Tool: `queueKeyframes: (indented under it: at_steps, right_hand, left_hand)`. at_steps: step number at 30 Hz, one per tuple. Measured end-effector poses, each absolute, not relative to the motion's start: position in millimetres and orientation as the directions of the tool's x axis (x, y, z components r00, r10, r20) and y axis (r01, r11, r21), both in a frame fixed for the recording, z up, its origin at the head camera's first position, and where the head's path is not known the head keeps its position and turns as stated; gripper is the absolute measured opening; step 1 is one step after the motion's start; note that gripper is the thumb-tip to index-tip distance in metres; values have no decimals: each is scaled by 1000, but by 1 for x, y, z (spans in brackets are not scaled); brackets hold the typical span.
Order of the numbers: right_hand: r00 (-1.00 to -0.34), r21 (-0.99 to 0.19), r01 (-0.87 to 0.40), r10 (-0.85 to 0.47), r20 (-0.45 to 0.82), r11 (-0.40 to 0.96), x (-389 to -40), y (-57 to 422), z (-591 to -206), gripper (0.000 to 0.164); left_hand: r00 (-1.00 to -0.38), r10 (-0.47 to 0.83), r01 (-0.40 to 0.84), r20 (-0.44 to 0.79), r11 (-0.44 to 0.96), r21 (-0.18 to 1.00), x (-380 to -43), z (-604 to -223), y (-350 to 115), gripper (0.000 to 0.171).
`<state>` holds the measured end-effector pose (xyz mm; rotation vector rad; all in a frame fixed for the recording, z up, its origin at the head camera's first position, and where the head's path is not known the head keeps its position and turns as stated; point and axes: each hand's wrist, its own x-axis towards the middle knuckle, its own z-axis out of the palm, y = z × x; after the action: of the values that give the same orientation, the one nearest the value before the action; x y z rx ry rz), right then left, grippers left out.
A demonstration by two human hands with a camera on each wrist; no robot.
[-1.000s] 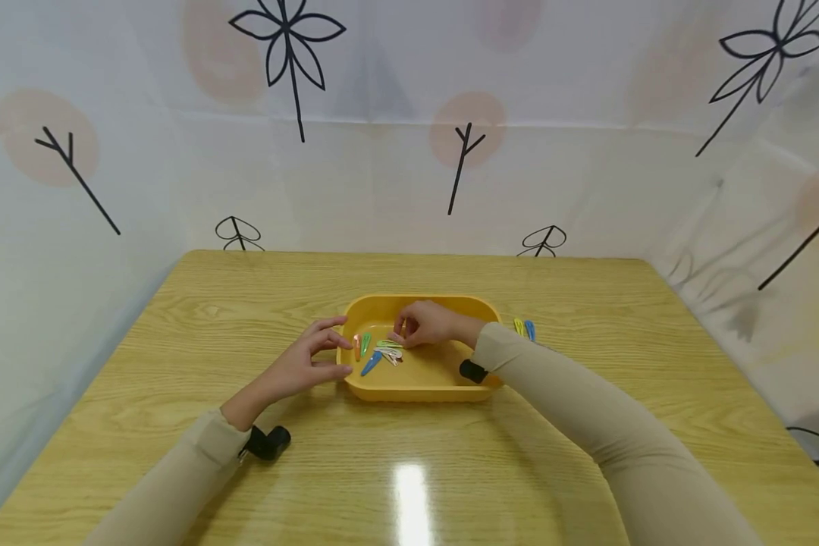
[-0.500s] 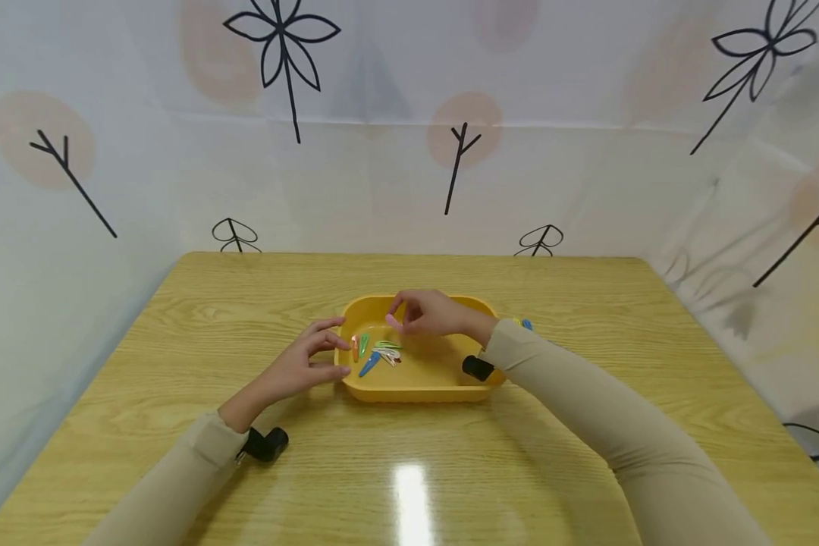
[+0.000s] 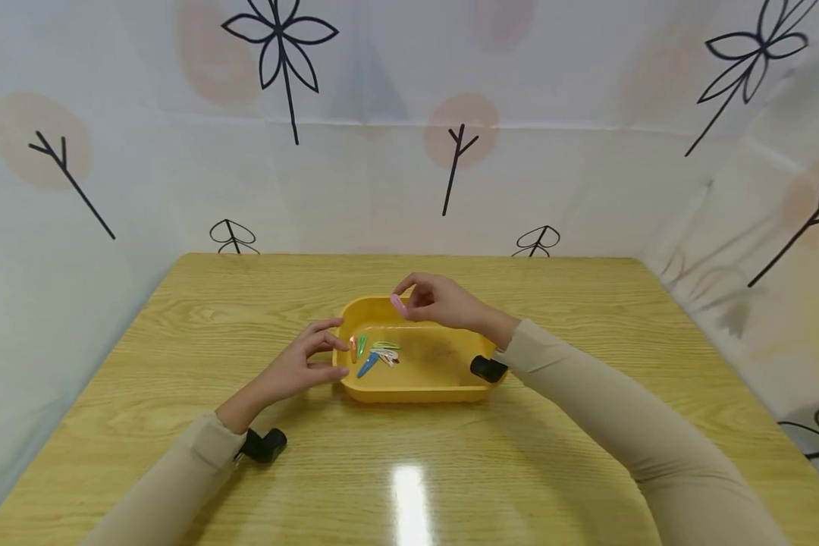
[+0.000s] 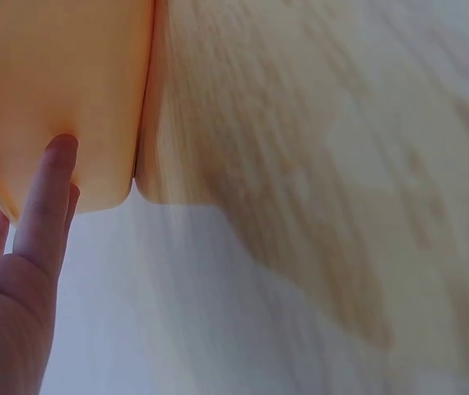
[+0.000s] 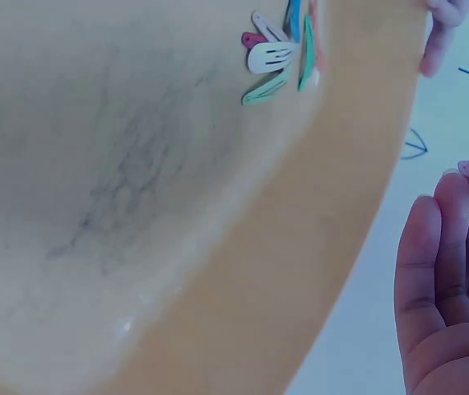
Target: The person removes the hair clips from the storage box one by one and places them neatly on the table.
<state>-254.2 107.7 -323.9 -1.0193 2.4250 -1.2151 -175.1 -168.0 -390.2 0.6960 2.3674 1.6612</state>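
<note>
A yellow plastic tray [image 3: 409,394] stands on the table with several snap hair clips in its left part: a blue clip [image 3: 368,365], an orange clip [image 3: 353,349], a green clip [image 3: 362,346] and a white clip [image 5: 269,58] among them. My left hand [image 3: 317,353] is at the tray's left end, fingers spread and fairly straight, one fingertip against the outer wall in the left wrist view. My right hand [image 3: 444,301] pinches a pink hair clip [image 3: 399,305] between thumb and fingertips, above the tray's far rim. In the right wrist view, only the end of this clip [image 5: 466,169] shows.
The wooden table [image 3: 246,288] extends around the tray on all sides. Behind it hangs a pale cloth [image 3: 355,189] with plant drawings. A black wrist camera [image 3: 265,445] is by the left sleeve, and another black wrist camera [image 3: 487,369] overlaps the tray's right end.
My right hand has lifted the pink clip out of the tray, up and away toward the far rim. The yellow and blue clips right of the tray are now hidden behind my sleeve. My left hand stays put.
</note>
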Motion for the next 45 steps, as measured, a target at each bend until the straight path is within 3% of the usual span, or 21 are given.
queueKeyframes:
  at_steps: [22,45]
  right_hand:
    - [-775,-793,-442,-623,103,419,-245,148,-316,31]
    - [-869,-864,-284,-491,50,415,-235,198,-329,33]
  left_hand:
    - [-876,466,281,123,284,917,-174,-391,-170,33]
    - [-881,458,267,116,281,922,-175,-389,-168,34]
